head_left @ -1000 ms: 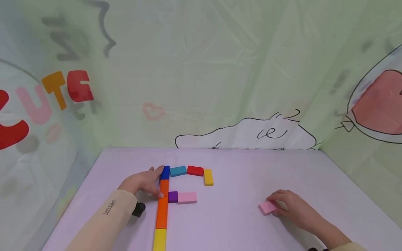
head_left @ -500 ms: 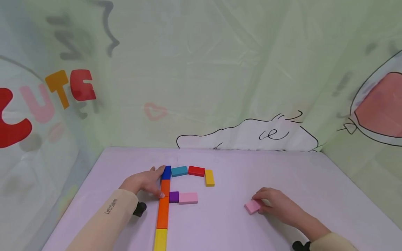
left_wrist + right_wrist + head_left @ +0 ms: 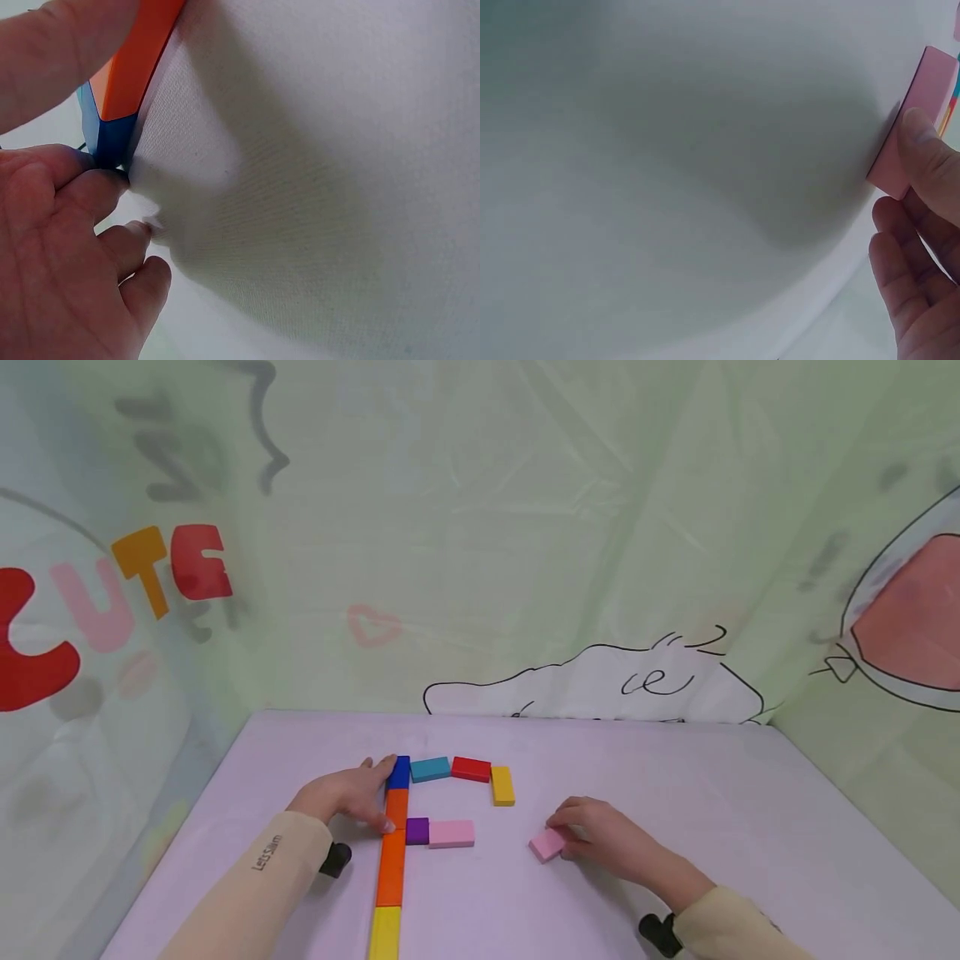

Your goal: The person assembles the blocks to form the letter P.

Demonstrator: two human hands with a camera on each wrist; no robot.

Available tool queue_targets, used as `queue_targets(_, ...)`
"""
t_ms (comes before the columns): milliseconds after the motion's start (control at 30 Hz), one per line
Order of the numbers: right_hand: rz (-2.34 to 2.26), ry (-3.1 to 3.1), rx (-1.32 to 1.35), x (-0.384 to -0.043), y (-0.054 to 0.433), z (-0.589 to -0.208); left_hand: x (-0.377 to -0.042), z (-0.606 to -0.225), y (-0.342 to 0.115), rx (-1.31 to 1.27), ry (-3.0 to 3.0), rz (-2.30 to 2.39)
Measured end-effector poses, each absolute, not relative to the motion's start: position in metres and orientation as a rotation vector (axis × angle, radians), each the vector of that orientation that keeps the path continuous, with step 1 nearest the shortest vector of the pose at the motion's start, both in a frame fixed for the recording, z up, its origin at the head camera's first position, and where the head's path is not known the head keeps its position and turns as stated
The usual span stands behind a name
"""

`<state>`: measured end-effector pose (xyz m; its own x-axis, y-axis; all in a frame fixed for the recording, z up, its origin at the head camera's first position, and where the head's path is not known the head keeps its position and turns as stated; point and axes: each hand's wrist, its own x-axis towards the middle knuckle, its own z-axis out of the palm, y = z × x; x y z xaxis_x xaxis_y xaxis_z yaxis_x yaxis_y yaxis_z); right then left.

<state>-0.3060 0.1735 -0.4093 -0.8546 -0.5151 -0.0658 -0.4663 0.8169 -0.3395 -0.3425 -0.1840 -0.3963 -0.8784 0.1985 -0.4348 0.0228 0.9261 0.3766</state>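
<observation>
My right hand [image 3: 611, 842] pinches a pink block [image 3: 545, 845] between thumb and fingers, close over the table, right of the other blocks. In the right wrist view the thumb lies along the held block's side. My left hand [image 3: 341, 795] rests at the top of a straight column, fingertips at the blue block [image 3: 402, 773] and thumb at the orange blocks [image 3: 391, 870]. A yellow block [image 3: 386, 933] continues the column toward me. From its middle a purple block [image 3: 417, 832] and a second pink block [image 3: 452, 834] reach right.
A teal block [image 3: 430, 769], a red block [image 3: 471, 769] and an upright-lying yellow-orange block [image 3: 503, 787] run right from the column's top. The pale lilac table [image 3: 675, 777] ends at a printed cloth wall [image 3: 487, 568].
My right hand has slid left across the table with the pink block, approaching the other blocks. The left hand stays at the column, and the head view has shifted slightly.
</observation>
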Motion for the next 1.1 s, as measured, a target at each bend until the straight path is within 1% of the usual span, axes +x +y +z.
queue_targets(200, -0.443, 2.852, -0.787, -0.311, 0.151, -0.410, -0.342, -0.397, -0.184, 0.170, 2.609, 0.502)
queue_targets(433, -0.395, 2.872, -0.826, -0.315, 0.135, -0.413, -0.341, -0.396, -0.184, 0.165, 2.604, 0.516)
queue_targets(1100, -0.418, 2.856, -0.962, -0.313, 0.120, -0.411, -0.339, -0.393, -0.184, 0.174, 2.608, 0.506)
